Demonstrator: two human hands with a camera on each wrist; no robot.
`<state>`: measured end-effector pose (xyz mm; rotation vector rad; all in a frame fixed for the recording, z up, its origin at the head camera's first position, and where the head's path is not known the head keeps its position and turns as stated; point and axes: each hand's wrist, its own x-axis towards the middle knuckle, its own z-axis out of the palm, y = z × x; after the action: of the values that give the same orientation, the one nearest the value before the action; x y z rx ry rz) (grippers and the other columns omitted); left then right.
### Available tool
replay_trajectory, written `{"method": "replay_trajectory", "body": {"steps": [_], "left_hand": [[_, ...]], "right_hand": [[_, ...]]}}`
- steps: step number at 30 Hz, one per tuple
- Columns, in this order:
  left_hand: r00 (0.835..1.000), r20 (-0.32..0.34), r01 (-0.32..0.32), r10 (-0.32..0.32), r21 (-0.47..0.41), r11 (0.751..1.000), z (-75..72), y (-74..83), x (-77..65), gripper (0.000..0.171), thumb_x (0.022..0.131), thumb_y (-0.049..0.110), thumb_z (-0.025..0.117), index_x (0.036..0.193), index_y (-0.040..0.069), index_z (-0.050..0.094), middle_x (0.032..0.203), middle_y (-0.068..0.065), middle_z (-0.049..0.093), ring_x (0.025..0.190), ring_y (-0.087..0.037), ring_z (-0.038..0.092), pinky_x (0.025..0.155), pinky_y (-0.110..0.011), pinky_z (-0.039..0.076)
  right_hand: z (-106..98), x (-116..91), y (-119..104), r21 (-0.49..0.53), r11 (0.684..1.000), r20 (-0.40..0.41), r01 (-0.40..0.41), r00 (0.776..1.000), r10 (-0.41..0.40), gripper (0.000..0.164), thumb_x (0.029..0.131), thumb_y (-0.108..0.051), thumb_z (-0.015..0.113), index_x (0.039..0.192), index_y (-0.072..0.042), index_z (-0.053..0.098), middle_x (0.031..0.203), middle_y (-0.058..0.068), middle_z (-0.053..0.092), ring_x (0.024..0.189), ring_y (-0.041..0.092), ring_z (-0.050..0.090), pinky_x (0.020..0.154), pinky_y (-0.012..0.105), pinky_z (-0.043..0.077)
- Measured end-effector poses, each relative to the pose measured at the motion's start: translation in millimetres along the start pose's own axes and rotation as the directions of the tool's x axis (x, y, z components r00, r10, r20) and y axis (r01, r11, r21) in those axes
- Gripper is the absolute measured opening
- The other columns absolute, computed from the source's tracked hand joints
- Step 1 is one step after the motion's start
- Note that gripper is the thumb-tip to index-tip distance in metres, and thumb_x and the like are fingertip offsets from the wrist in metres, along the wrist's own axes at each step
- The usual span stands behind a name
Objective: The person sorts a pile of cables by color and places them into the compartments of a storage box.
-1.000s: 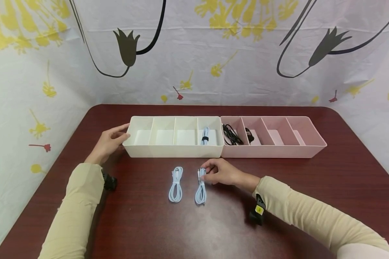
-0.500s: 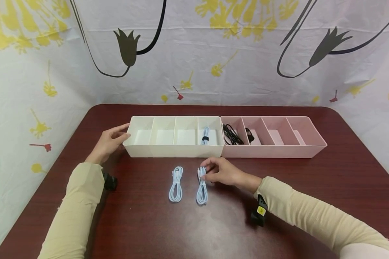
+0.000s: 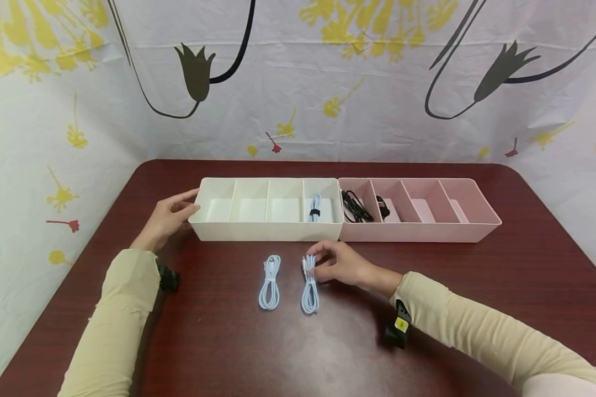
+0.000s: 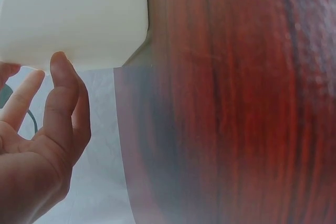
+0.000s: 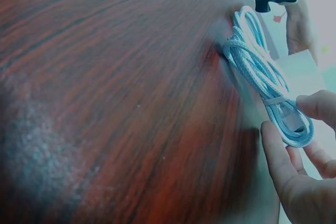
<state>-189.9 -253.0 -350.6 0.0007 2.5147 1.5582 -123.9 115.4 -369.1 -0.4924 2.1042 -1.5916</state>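
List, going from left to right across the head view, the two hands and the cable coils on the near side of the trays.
Left hand, touching the end of the white tray → untouched light-blue coil → held light-blue coil → right hand, its fingers at that coil's upper end.

We can read no words, brands or numbers. The yellow label (image 3: 401,324) on the right wrist camera (image 3: 395,337) is too small for us to make out any marking.
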Motion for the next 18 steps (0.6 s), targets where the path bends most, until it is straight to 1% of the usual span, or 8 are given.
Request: {"method": "replay_trajectory", "body": {"steps": [5,13,18], "left_hand": [[1.000,-0.001,0.001,-0.001,0.003,1.000,-0.1,0.0,-0.1,0.056,0.090,0.033,0.050,0.140,0.019,0.030,0.123,-0.021,0.043,0.102,-0.032,0.048,0.083,-0.045,0.044],[1.000,-0.001,-0.001,0.001,-0.004,1.000,-0.1,-0.1,-0.2,0.056,0.090,0.032,0.051,0.140,0.018,0.030,0.123,-0.021,0.043,0.102,-0.031,0.048,0.083,-0.045,0.043],[1.000,0.003,-0.004,0.004,-0.010,1.000,-0.2,-0.3,0.2,0.056,0.090,0.032,0.051,0.140,0.018,0.030,0.124,-0.021,0.043,0.103,-0.031,0.048,0.084,-0.045,0.043]], "right_hand": [[1.0,-0.4,0.4,0.033,0.999,0.015,0.001,1.000,-0.002,0.034,0.073,0.004,0.065,0.104,0.010,0.051,0.088,0.014,0.048,0.069,0.015,0.057,0.057,0.037,0.051],[0.4,0.2,0.8,0.066,0.998,0.013,-0.011,1.000,0.010,0.038,0.073,0.002,0.066,0.107,0.010,0.049,0.089,0.013,0.048,0.072,0.014,0.055,0.060,0.028,0.049],[0.4,0.3,0.1,0.072,0.997,0.007,-0.040,0.999,0.039,0.039,0.074,0.000,0.067,0.109,0.008,0.050,0.091,0.013,0.049,0.074,0.016,0.053,0.062,0.027,0.048]]}}
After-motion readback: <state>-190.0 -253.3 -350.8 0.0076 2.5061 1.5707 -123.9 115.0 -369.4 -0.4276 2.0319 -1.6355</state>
